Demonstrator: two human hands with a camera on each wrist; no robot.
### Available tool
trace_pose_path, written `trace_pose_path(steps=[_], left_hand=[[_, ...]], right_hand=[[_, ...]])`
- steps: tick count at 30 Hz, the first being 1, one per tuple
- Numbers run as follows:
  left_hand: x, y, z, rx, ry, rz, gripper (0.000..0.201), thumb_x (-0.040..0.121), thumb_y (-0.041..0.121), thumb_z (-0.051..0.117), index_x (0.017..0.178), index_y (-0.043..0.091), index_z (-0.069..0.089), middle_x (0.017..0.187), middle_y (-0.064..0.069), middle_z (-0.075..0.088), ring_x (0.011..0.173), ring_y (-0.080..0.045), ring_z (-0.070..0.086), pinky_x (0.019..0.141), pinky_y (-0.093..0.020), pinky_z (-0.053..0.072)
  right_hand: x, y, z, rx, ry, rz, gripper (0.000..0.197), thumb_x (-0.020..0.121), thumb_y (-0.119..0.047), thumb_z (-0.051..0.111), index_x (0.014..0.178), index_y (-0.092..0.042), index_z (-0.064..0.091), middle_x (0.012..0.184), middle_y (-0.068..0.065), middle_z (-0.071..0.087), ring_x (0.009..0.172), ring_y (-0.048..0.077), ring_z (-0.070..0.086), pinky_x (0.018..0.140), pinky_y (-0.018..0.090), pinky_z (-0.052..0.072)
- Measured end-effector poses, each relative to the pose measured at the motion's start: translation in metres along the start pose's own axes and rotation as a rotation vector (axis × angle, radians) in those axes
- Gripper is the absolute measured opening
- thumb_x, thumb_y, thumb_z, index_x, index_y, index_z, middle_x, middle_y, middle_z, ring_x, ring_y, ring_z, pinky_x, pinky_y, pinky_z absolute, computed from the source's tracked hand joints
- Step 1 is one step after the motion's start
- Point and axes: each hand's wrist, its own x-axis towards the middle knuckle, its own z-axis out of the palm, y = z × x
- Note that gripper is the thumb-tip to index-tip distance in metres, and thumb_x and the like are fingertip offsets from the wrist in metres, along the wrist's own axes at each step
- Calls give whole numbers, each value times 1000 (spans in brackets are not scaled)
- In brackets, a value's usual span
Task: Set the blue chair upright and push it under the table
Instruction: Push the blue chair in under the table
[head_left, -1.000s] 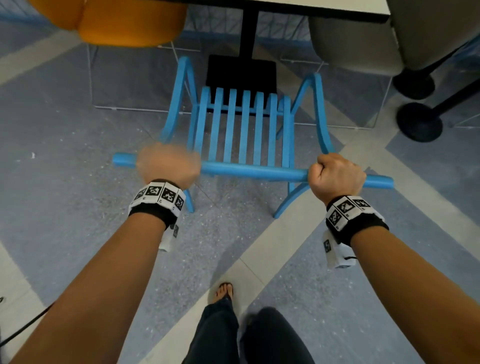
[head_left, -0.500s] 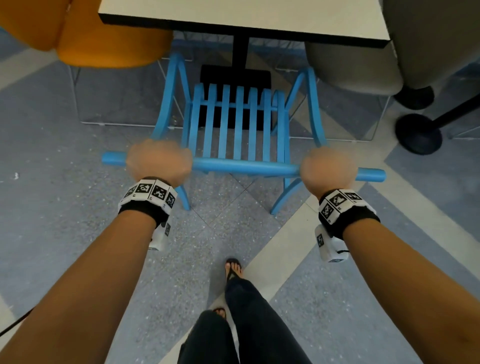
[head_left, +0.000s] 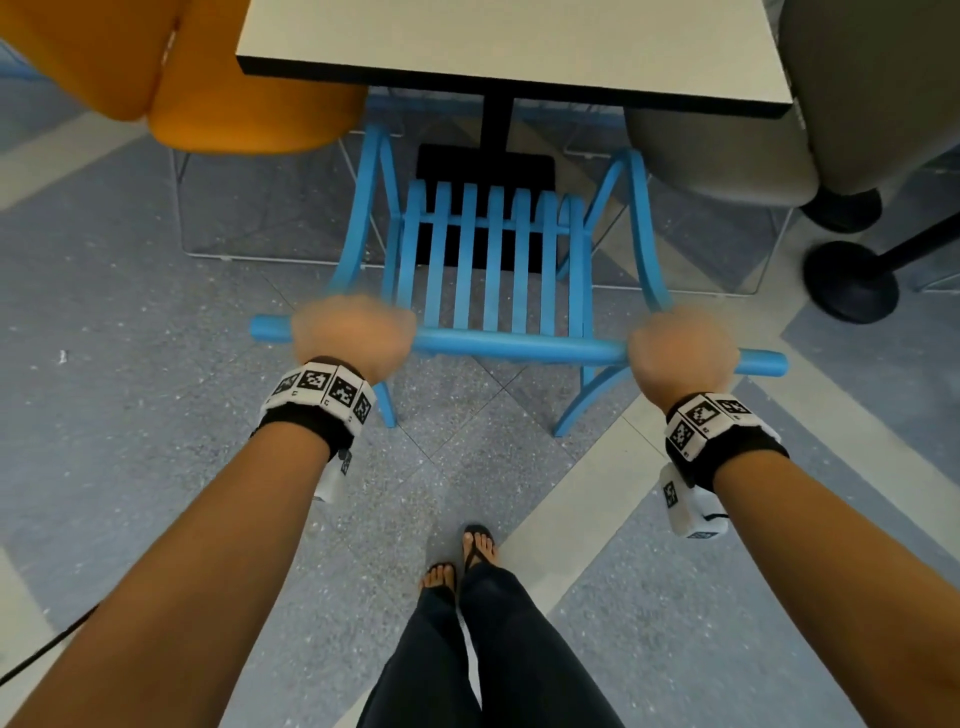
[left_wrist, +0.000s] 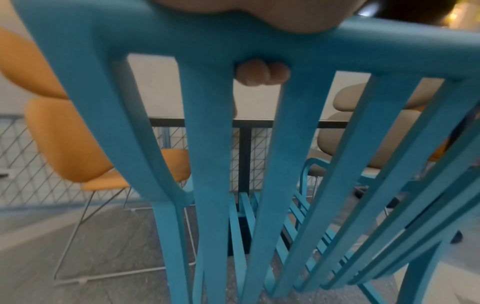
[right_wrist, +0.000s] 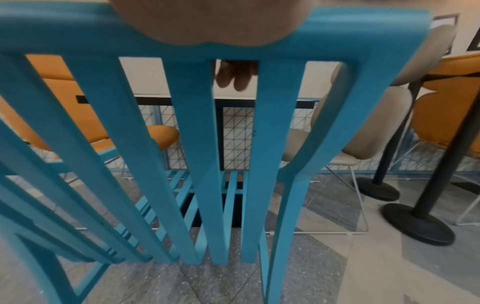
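The blue chair stands upright on its legs, its slatted seat facing the white table. The front of the seat reaches the table's black base; the table edge overhangs the front legs. My left hand grips the left part of the top rail, and my right hand grips the right part. In the left wrist view fingertips curl under the rail of the blue chair. In the right wrist view fingertips wrap behind the rail of the blue chair too.
An orange chair stands left of the table and a beige chair right of it, both flanking the blue chair. Black round pedestal bases sit on the floor at the far right. My feet stand behind the chair.
Both hands have pushed the chair forward toward the table; the tabletop has come further into view over the chair's front. My feet have stepped forward.
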Motion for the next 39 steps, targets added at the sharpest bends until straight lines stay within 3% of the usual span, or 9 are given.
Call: trace_pose_path(steps=[4,12,16,23,28,33,39], left_hand=[[4,-3,-1,52,-64,22,50,84,37,36,48,6,53,40,-2,35,37,-16,29,46,-19,22],[-5,-6,-4,85,-119,4,52,84,39,37,43,8,47,38,-2,35,36,-16,31,45,-19,22],[-7,-13,-6,85,-120,-19,51,82,39,38,42,9,46,38,-2,36,36,-16,31,46,-19,23],[1,-11,-9,67,-113,-16,50,83,38,39,40,11,41,37,0,34,35,-16,30,45,-17,22],[3,-11,-11,57,-95,-18,49,82,36,41,40,11,41,37,-1,33,35,-16,29,45,-17,20],[0,-9,-11,49,-94,-20,49,83,34,42,41,10,42,37,0,32,35,-16,28,44,-18,19],[2,-6,-8,58,-98,-16,47,82,35,42,42,10,44,37,0,33,35,-16,29,46,-17,20]], right_hand=[[-2,3,-1,-56,-57,65,42,73,-33,25,49,-7,47,44,10,41,44,27,38,53,31,27],[-6,-2,-4,-106,-190,132,50,70,-37,12,48,-8,46,41,6,38,43,26,38,56,32,27],[-9,-9,-4,-107,-208,156,46,72,-35,19,46,-9,47,38,-1,28,41,24,35,55,32,28],[0,-11,-7,-85,-225,143,46,72,-33,24,50,-7,55,44,8,44,41,25,37,53,29,28],[3,-12,-6,-81,-230,138,44,73,-30,28,51,-4,57,42,6,39,40,24,35,49,24,21],[0,-7,-8,-67,-250,158,42,74,-28,27,55,-3,56,45,8,43,42,24,38,50,26,27],[-5,-3,-9,-94,-267,169,41,74,-28,28,52,-6,54,40,-1,30,36,16,26,45,19,16]])
